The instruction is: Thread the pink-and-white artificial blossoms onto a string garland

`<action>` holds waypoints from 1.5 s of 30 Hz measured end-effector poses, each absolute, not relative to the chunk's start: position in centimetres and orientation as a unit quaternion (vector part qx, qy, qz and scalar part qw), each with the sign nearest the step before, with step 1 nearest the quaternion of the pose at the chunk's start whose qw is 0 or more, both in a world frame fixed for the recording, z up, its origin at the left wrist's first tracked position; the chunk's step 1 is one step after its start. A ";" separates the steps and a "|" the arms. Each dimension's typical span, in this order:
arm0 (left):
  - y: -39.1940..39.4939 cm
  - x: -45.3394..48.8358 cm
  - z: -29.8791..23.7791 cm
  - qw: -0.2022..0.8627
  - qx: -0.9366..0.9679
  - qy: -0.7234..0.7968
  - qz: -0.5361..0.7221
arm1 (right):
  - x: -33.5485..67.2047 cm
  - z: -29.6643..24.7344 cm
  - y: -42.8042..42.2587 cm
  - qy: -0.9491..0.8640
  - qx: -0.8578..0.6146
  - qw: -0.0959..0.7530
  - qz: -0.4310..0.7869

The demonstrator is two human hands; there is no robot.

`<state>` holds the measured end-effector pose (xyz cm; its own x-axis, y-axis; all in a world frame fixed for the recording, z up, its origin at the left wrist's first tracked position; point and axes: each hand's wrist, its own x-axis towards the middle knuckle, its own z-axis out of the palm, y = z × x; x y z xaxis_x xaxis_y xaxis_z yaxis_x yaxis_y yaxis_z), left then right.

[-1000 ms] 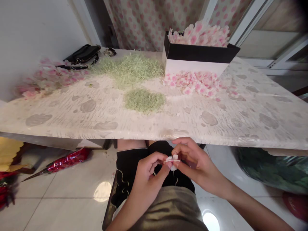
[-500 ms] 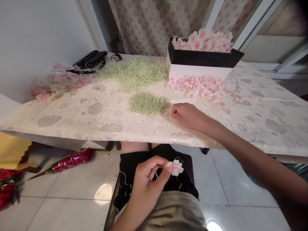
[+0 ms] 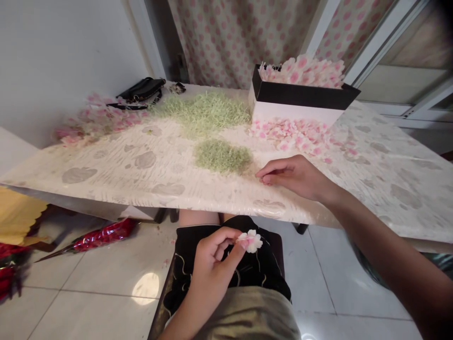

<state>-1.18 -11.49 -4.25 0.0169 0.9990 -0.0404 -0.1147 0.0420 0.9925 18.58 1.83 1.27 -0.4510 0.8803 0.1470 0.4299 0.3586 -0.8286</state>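
Note:
Above my lap, my left hand (image 3: 217, 264) pinches a small pink-and-white artificial flower (image 3: 252, 241) between thumb and forefinger. Over the table's near part, my right hand (image 3: 295, 175) has its thumb and fingertips pressed together; whatever they hold is too small to make out. Just left of those fingertips lies a low heap of small pale-green pieces (image 3: 222, 157). Behind it spreads a larger, looser pale-green heap (image 3: 212, 111). Pink-and-white petals (image 3: 295, 134) lie in a pile beyond my right hand, in front of a white box with a black rim (image 3: 304, 97) filled with more petals.
A patterned cloth covers the table (image 3: 116, 179). More pink blossoms (image 3: 101, 118) lie at the far left beside a black bag (image 3: 141, 89). On the floor at left are a red wrapped bundle (image 3: 106, 236) and a yellow sheet (image 3: 21, 212).
My right hand has turned from a curled fist to a pinch with the fingers extended, staying near the green heap. My left hand still holds the flower. The view has shifted slightly.

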 end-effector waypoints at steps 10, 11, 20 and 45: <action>-10.8 -0.8 -3.0 0.514 0.458 0.476 0.548 | 17.3 2.0 -5.5 -0.760 -0.362 0.312 0.439; -10.7 -0.7 -2.9 0.514 0.460 0.472 0.548 | 17.0 1.8 -6.3 -0.770 -0.358 0.309 0.429; -11.4 -0.3 -2.7 0.510 0.494 0.457 0.535 | 15.7 0.0 -8.6 -0.769 -0.372 0.387 0.348; 1.7 -9.4 2.0 0.118 0.687 0.611 0.376 | 19.2 -2.7 -10.7 -0.692 -0.464 0.323 0.449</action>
<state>-9.37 1.70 1.99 -0.0284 0.9278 0.3720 0.7495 -0.2265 0.6220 19.17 -10.72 -2.69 -0.3615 0.9319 0.0305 0.3511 0.1664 -0.9215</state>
